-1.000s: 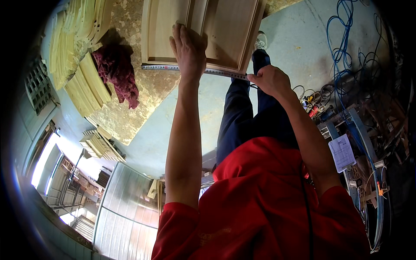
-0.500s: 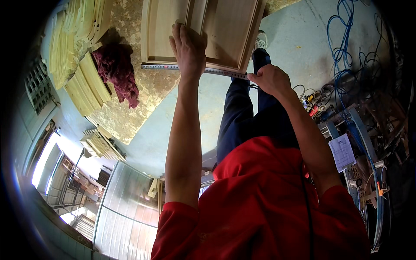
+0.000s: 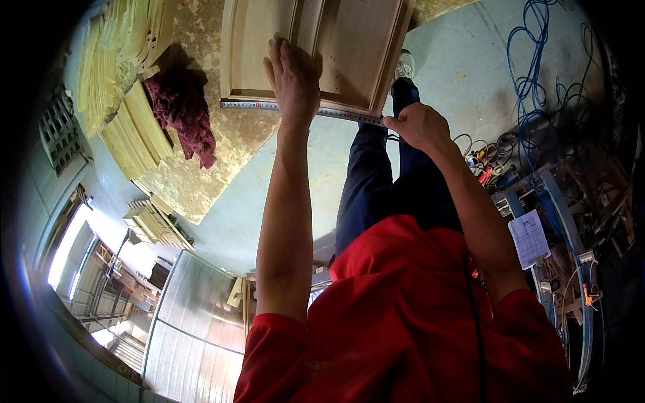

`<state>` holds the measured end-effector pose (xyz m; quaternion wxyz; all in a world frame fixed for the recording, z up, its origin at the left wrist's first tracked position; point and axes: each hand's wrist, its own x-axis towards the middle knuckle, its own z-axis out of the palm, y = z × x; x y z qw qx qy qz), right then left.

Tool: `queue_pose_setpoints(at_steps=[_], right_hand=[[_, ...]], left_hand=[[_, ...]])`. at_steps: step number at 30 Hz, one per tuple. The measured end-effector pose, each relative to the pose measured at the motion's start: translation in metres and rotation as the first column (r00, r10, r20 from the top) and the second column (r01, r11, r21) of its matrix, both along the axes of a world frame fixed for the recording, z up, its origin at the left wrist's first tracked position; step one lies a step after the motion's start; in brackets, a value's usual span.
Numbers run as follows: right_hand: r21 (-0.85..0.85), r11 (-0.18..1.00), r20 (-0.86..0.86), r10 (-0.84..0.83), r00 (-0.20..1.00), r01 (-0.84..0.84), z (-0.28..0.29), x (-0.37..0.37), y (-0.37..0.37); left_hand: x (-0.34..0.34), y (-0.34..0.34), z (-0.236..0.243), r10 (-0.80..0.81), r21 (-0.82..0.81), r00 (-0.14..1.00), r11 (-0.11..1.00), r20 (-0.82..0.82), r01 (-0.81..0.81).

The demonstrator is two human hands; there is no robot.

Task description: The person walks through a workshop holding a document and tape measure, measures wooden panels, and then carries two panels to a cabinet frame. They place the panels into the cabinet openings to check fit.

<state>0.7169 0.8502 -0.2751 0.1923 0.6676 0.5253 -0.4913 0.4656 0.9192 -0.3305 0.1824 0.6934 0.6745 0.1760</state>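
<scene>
A pale wooden panelled door (image 3: pixel 359 70) lies at the top middle, its far end cut off by the picture. The blade of a tape measure (image 3: pixel 339 114) stretches along its near edge, from the left corner to past the right corner. My left hand (image 3: pixel 294 80) rests on the door with fingers extended, its wrist crossing over the blade. Just beyond the right corner, my right hand (image 3: pixel 422 126) is closed on the tape measure; the palm hides whatever else is in it.
A mottled board (image 3: pixel 235 144) extends under the door. Curved wooden pieces (image 3: pixel 114 60) and a dark red cloth (image 3: pixel 180 114) lie on the left. Blue hoses (image 3: pixel 527 80) coil on the floor at right, above a metal frame with a paper sheet (image 3: pixel 529 238). My legs stand below the door.
Both hands keep their places on the door and the tape measure. The view has shifted only very slightly.
</scene>
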Motion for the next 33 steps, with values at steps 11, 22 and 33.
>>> queue_pose_setpoints(at_steps=[11, 22, 33], right_hand=[[0.024, 0.999, -0.006, -0.037, 0.999, 0.037, -0.003, 0.001, -0.002], [0.237, 0.970, -0.044, -0.042, 0.998, 0.052, -0.005, -0.003, -0.022], [0.270, 0.956, -0.084, 0.138, 0.987, -0.110, 0.031, -0.013, -0.031]], left_hand=[[0.003, 0.002, 0.001, 0.005, -0.007, 1.000, 1.000, -0.013, -0.005], [-0.001, -0.002, -0.001, 0.007, 0.010, 0.998, 1.000, -0.067, -0.007], [0.009, 0.005, 0.028, -0.004, -0.107, 0.996, 0.994, -0.087, -0.006]])
